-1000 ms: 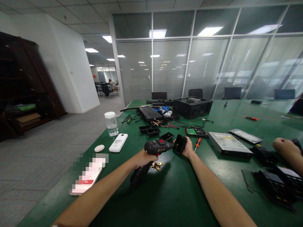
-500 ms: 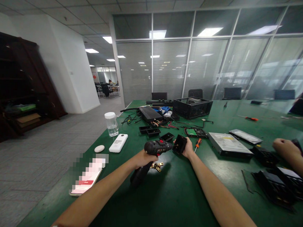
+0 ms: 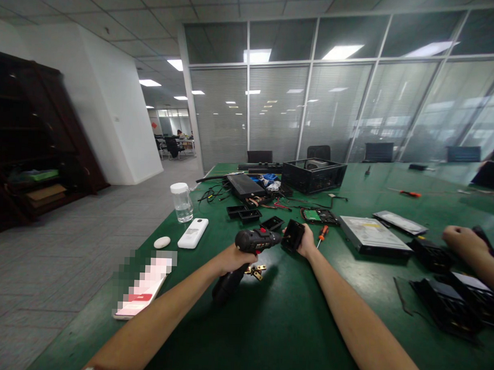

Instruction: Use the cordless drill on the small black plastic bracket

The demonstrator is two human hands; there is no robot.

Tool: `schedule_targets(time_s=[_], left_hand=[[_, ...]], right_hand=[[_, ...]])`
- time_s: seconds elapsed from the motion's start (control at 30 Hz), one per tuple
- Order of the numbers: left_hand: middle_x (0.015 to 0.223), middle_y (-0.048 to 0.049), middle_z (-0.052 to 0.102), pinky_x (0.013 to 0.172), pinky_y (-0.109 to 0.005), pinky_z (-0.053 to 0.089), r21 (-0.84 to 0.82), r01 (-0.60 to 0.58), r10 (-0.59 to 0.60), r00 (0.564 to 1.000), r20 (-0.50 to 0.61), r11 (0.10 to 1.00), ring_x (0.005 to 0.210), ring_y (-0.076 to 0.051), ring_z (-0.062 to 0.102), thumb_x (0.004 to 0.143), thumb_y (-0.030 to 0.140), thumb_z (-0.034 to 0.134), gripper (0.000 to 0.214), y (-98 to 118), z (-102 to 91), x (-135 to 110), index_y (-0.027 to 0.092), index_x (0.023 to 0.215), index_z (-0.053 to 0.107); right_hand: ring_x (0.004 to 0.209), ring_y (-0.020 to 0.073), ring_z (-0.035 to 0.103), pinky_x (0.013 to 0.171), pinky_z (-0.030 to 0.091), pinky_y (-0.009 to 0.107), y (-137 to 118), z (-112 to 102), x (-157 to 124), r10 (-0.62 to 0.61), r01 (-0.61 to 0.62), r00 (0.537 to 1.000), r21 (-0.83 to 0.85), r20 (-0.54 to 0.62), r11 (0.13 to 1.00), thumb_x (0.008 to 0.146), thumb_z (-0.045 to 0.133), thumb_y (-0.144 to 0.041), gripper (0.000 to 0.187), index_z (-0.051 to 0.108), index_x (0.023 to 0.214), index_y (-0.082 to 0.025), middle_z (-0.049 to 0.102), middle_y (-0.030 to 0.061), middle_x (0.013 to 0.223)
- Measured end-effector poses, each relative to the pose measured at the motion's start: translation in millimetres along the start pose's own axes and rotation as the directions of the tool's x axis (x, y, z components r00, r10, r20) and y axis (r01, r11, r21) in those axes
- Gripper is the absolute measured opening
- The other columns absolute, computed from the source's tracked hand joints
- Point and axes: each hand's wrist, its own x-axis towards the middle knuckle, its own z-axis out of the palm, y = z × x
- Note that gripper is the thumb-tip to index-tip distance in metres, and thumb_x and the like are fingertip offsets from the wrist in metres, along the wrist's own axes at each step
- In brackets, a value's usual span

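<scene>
My left hand [image 3: 235, 260] is wrapped round the grip of a black cordless drill [image 3: 253, 240], whose nose points right. In my right hand [image 3: 307, 242] is a small black plastic box [image 3: 293, 235], tilted with its open side toward the drill. The drill's tip meets the box or stops just short of it; I cannot tell which. Below the drill, several brass-coloured metal pieces [image 3: 258, 273] lie in a small heap on the green table [image 3: 282, 326]. Similar black boxes [image 3: 249, 215] lie beyond my hands. An orange-handled screwdriver [image 3: 323, 234] rests just right of my right hand.
At left stand a lidded clear jar [image 3: 183, 203], a white power bank [image 3: 193, 233] and a phone [image 3: 146, 289]. To the right lie an optical drive [image 3: 372, 236] and black parts [image 3: 449, 308]. Another person's hand [image 3: 466, 244] holds something dark. A black metal case [image 3: 313, 175] sits farther back.
My hands, the drill and the black box stay almost still. The other person's hand at right has shifted slightly left.
</scene>
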Motion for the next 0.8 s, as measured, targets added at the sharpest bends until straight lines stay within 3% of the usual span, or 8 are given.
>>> schedule_targets(time_s=[0.8], left_hand=[[0.058, 0.0007, 0.053, 0.049, -0.022, 0.034, -0.021, 0.014, -0.014, 1.0, -0.014, 1.0, 0.053, -0.01, 0.047, 0.062, 0.021, 0.052, 0.017, 1.7, 0.2, -1.3, 0.012, 0.076, 0.057]], right_hand=[[0.06, 0.0213, 0.059, 0.058, 0.047, 0.035, 0.2, -1.7, 1.6, 0.018, -0.017, 1.0, -0.029, 0.008, 0.999, 0.072, 0.03, -0.038, 0.037, 0.058, 0.077, -0.014, 0.063, 0.0099, 0.067]])
